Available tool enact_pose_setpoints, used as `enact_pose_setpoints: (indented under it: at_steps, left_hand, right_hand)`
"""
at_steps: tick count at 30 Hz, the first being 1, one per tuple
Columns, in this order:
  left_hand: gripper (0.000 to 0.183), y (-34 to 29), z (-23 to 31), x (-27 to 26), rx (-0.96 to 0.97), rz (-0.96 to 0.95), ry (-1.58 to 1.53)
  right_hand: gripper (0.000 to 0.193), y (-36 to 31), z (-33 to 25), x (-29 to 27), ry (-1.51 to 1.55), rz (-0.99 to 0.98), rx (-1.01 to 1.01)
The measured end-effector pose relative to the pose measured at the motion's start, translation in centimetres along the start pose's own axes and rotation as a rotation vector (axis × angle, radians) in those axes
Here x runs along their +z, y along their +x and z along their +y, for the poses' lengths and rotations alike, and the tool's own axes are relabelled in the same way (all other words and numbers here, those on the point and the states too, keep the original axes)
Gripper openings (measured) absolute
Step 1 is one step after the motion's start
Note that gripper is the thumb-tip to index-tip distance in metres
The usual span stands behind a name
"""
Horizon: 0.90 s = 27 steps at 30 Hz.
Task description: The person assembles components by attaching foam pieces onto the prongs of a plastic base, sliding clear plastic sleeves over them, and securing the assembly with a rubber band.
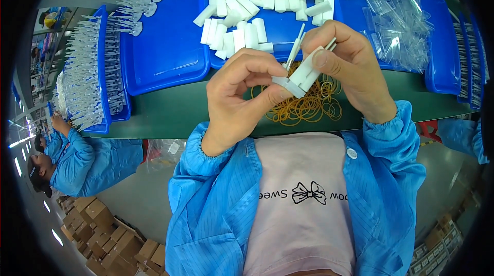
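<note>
Above the near edge of the green table, both hands meet around one small white assembly. My left hand (pixel 230 93) pinches the lower end of a white plastic piece with thin prongs (pixel 295 52) between thumb and fingers. Against that piece lies a smooth white block (pixel 306 74), tilted up to the right. My right hand (pixel 355 62) grips the block's upper end, thumb on its face and fingers behind. Prong tips stick out past the block near the right fingers. The fingers partly hide how block and pronged piece join. Just below the hands is a loose heap of tan rubber bands (pixel 309 110).
A blue tray (pixel 293 33) ahead holds many white blocks. Clear plastic sleeves (pixel 399 29) fill the right tray. Pronged white pieces (pixel 85 73) crowd a blue bin at left, beside another blue tray (pixel 167 65). A co-worker (pixel 92 165) in blue sits far left.
</note>
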<state>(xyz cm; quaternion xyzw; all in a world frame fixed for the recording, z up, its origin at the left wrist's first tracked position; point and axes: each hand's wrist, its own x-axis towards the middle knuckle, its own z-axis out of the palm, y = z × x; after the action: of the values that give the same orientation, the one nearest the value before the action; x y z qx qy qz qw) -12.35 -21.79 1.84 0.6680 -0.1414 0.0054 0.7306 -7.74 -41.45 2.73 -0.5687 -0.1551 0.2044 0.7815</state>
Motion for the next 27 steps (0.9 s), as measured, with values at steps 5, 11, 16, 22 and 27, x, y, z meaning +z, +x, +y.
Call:
enact_pose_setpoints:
  at_steps: [5, 11, 16, 22, 27]
  left_hand:
    - [0.026, 0.3, 0.0, 0.0, -0.024, 0.079, -0.013]
    - [0.030, 0.5, 0.3, -0.5, -0.060, 0.122, 0.083]
    - [0.027, 0.4, 0.3, -0.3, -0.038, 0.113, 0.140]
    - [0.027, 0.4, 0.3, -0.4, -0.046, 0.109, 0.169]
    - [0.025, 0.3, 0.7, -0.2, 0.079, 0.006, 0.190]
  right_hand:
    - [0.022, 2.1, -0.9, -3.8, -0.616, 0.131, -0.339]
    - [0.022, 1.7, -0.3, -4.7, -1.791, 0.232, -0.382]
    - [0.026, 1.9, 0.9, -4.5, -1.806, 0.238, -0.344]
    - [0.022, 1.9, 0.8, -4.1, -1.175, 0.246, -0.286]
    - [0.025, 2.1, -0.2, -4.3, -0.145, 0.189, -0.088]
